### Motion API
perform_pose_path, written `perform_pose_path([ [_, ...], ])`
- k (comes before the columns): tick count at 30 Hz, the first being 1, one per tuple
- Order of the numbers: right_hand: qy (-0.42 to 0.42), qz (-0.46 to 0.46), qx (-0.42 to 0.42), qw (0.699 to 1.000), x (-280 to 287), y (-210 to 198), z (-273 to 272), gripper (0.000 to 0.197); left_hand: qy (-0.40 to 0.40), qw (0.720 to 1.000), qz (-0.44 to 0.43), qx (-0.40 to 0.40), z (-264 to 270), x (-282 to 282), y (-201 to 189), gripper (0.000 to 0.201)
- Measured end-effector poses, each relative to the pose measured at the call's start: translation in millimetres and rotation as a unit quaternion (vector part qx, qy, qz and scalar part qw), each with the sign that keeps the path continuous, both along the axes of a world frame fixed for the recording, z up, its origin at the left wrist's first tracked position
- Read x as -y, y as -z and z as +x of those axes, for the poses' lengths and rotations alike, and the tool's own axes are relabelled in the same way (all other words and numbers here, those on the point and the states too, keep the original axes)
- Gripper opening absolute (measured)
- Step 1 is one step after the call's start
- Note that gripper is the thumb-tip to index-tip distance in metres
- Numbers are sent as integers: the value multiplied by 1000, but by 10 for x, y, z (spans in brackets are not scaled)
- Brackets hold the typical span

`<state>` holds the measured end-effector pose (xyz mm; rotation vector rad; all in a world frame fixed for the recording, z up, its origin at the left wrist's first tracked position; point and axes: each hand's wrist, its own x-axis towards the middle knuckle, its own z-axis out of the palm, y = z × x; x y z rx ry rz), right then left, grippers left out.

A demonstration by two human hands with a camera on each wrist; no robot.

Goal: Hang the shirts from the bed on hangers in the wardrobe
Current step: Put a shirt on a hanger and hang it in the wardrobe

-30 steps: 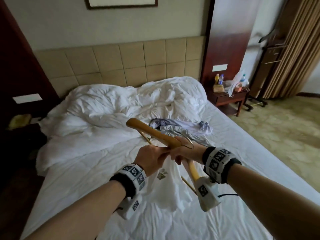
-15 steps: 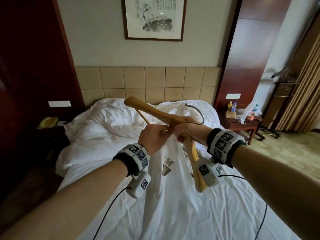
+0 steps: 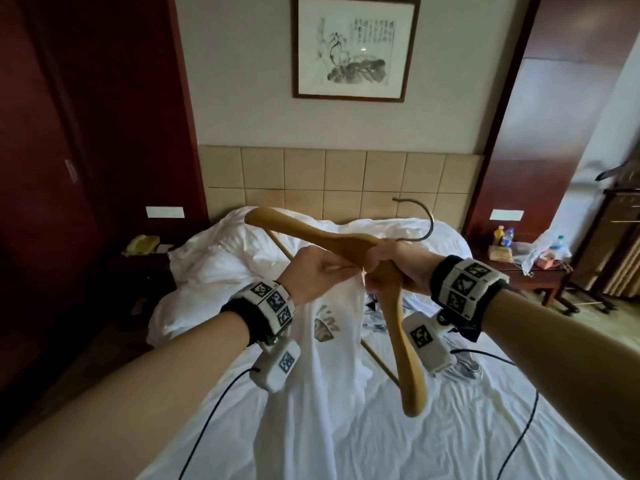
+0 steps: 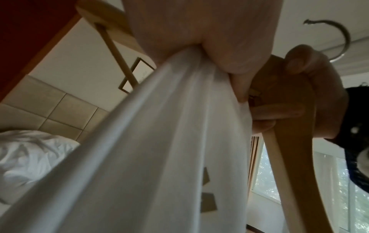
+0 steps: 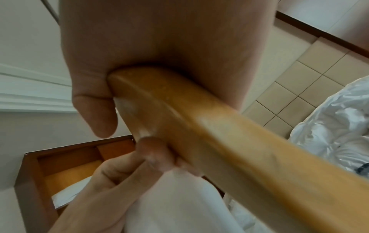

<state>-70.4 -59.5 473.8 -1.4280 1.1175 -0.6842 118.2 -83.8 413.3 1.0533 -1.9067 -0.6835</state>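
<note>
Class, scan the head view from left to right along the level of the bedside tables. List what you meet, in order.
Yellow telephone → left hand → right hand → bottles → plastic bag

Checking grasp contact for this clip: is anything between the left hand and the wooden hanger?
Yes. The left hand pinches bunched white shirt fabric just beside the wooden hanger, which the right hand grips. The left wrist view shows it best.

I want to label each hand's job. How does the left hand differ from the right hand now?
The left hand pinches the white shirt; the right hand grips the wooden hanger at its middle. The left holds soft hanging cloth, the right a stiff, tilted frame. Both are raised over the bed, meeting at the hanger's centre.
</note>
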Motion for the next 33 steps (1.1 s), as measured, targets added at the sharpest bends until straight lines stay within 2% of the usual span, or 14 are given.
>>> perform_pose_path([
  [3, -7, 6, -29, 1000, 20, 66, 61, 47, -12, 999, -34, 18, 40, -7, 15, 11],
  [6, -19, 7, -36, 999, 49, 123, 124, 67, -32, 996, -71, 46, 74, -4, 21, 12],
  [9, -14, 16, -30, 999, 97, 242, 85, 71, -49, 996, -79, 9, 156, 3, -11, 9],
  [11, -20, 25, -49, 998, 122, 358, 8, 64, -83, 994, -63, -33, 249, 29, -79, 12],
  [13, -22, 27, -80, 996, 97, 459, -53, 36, -103, 992, -72, -30, 359, 66, -139, 16],
  [14, -21, 23, -100, 995, 87, 499, -79, 25, -106, 991, -80, -19, 412, 74, -162, 16],
  [16, -39, -9, -163, 986, 85, 535, -127, 27, -107, 989, -94, 24, 525, 69, -194, 13],
  [19, -44, -69, -211, 974, 154, 553, -239, 27, -90, 974, -77, 191, 700, 22, -192, 23],
  [21, -8, -106, -197, 975, 213, 539, -338, 25, -60, 929, -17, 364, 792, -5, -149, 39],
  [23, 30, -144, -163, 976, 284, 519, -442, 29, -18, 851, 39, 523, 897, -29, -60, 49],
  [25, 59, -175, -149, 972, 352, 492, -524, 31, 17, 768, 70, 636, 1009, -68, 49, 42],
  [28, 67, -181, -146, 970, 417, 488, -607, 27, 85, 665, -23, 741, 1120, -79, 153, 21],
  [31, 61, -166, -163, 971, 456, 554, -667, 37, 133, 573, -98, 803, 1104, -25, 182, 25],
  [33, 54, -166, -176, 969, 461, 606, -702, 38, 139, 565, -136, 802, 1042, -25, 119, 30],
])
